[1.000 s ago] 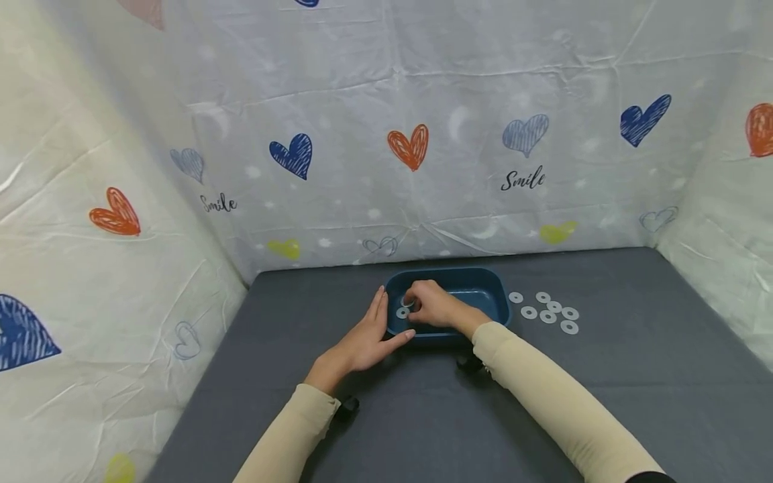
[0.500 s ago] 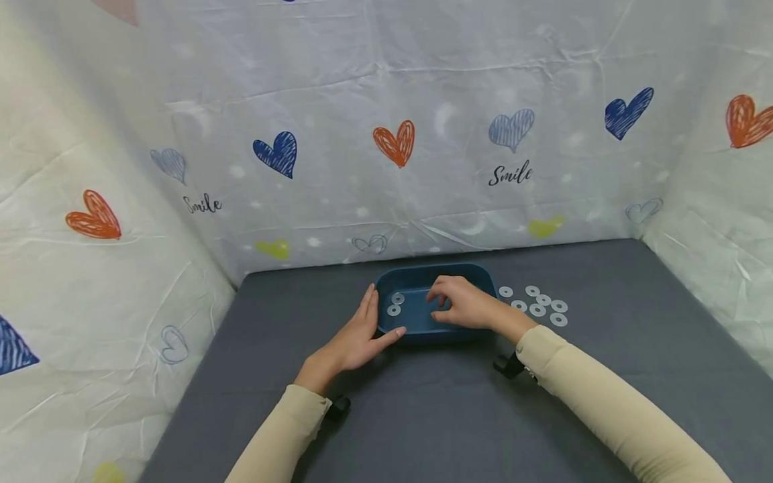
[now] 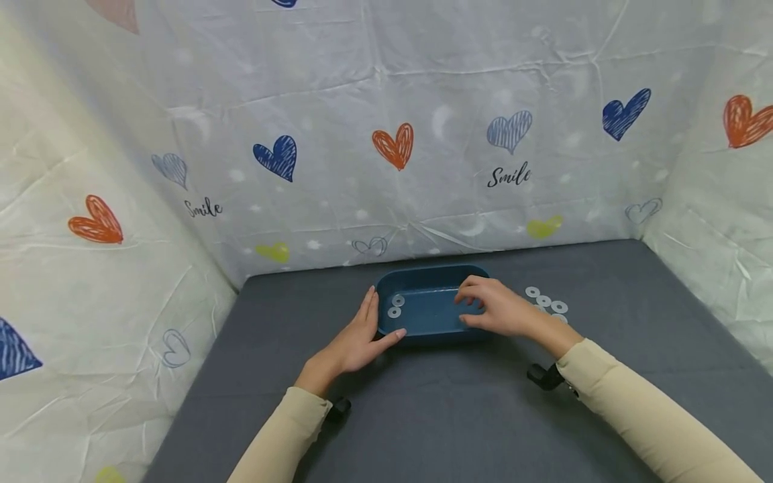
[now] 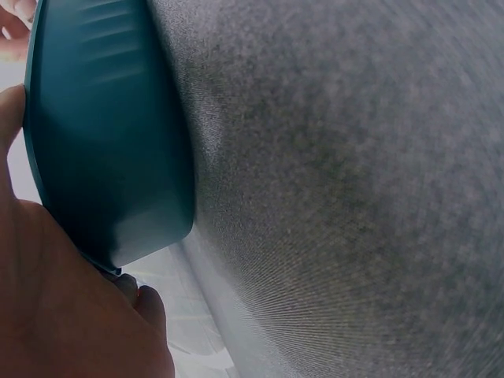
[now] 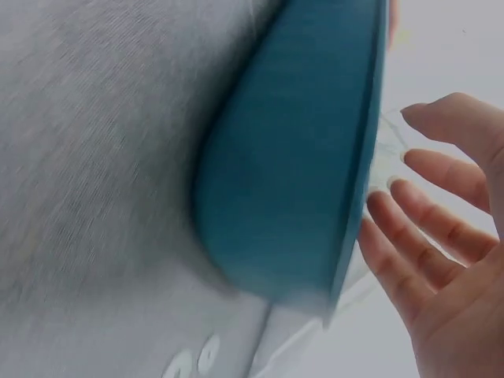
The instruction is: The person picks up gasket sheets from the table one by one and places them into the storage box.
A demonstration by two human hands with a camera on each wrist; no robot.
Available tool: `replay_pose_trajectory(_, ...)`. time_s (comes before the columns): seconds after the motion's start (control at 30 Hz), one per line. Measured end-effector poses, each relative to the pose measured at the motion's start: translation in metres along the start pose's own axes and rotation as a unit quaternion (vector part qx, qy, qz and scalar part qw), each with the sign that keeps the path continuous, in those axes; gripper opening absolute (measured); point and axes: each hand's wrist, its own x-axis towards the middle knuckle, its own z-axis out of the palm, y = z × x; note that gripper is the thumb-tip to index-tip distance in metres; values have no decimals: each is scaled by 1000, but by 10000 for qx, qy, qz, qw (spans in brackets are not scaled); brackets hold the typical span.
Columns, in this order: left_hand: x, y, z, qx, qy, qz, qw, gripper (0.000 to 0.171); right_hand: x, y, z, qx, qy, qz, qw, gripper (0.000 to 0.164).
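A blue oblong tray (image 3: 429, 312) lies on the table with two flat whitish washers (image 3: 394, 312) at the left end of its floor. My left hand (image 3: 353, 342) rests against the tray's left end, its fingers straight and its thumb on the front rim; the left wrist view shows the tray's side wall (image 4: 110, 142) beside that hand. Over the tray's right end is my right hand (image 3: 498, 307), fingers loosely bent and holding nothing. In the right wrist view its fingers are spread apart beside the rim. Several more washers (image 3: 543, 300) lie right of the tray, some partly hidden by the right hand.
The tray and loose washers lie on a dark grey table covering (image 3: 423, 416). White cloth (image 3: 338, 87) printed with hearts hangs behind the table and on both sides. Each wrist carries a black device (image 3: 545, 377).
My right hand has let go of a washer at the tray's left end and moved right across the tray. The left hand stays on the tray; the head view has shifted slightly.
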Motion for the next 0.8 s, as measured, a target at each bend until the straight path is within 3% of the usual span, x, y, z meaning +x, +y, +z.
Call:
replay_pose_trajectory(0.37,0,0,0,42,32,-23,10000,111,-40,8,-25,-51,57,238,9997,23)
replay_pose_trajectory(0.8,-1,1,0,31,28,-4,10000,110,-86,30,-46,-226,256,831,9960,28)
